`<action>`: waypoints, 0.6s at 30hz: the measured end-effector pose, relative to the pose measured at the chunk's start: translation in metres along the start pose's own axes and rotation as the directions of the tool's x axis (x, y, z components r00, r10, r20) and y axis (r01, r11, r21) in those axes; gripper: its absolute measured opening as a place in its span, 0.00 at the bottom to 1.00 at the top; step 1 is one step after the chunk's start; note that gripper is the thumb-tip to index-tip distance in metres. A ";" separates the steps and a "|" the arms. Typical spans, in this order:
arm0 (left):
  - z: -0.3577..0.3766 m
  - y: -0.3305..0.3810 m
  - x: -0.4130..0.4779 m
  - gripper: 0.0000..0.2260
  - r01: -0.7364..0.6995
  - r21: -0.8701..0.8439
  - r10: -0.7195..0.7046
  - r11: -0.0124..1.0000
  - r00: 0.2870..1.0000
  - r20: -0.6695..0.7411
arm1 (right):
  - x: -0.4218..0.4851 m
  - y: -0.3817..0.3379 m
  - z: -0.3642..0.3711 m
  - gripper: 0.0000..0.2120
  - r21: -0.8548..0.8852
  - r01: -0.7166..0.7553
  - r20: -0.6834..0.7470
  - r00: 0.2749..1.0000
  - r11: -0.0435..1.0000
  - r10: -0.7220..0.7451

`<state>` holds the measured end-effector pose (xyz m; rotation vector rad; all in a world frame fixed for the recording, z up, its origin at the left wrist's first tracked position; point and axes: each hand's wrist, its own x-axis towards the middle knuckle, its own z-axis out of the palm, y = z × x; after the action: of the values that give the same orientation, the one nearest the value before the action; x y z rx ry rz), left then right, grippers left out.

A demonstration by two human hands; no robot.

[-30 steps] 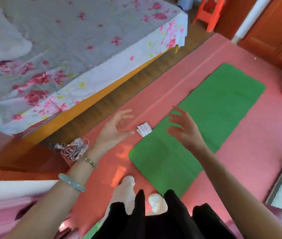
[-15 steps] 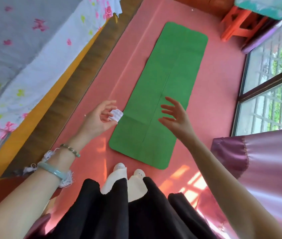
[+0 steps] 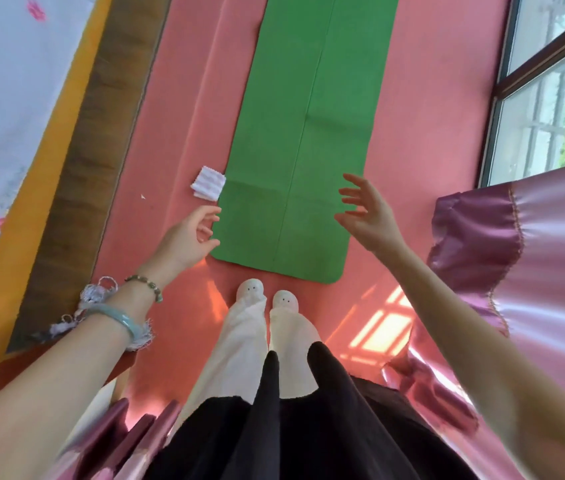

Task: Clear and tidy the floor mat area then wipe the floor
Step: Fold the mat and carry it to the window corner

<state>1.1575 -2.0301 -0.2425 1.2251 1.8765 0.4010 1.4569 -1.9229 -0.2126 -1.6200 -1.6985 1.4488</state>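
I see the mat (image 3: 305, 133) running toward 12 o'clock on the floor (image 3: 184, 98), the cloth (image 3: 208, 183) touching its edge at 8 o'clock. My left hand (image 3: 187, 237) hovers at its 7 o'clock corner, right hand (image 3: 367, 216) at 5 o'clock, both grips apart, empty.

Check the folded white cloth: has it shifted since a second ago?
No. The folded white cloth still lies on the pink floor against the green mat, at its left long edge, level with the mat's cross crease as before.
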 end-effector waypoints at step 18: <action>0.241 -0.268 0.209 0.29 -0.082 0.449 -0.047 0.890 0.962 0.269 | 0.127 0.383 0.182 0.30 -0.327 -0.188 0.081 0.971 0.926 0.225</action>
<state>1.1508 -2.0168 -0.6588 1.5180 1.7674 -0.2158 1.4658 -1.9584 -0.6538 -1.9706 -1.9595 1.4472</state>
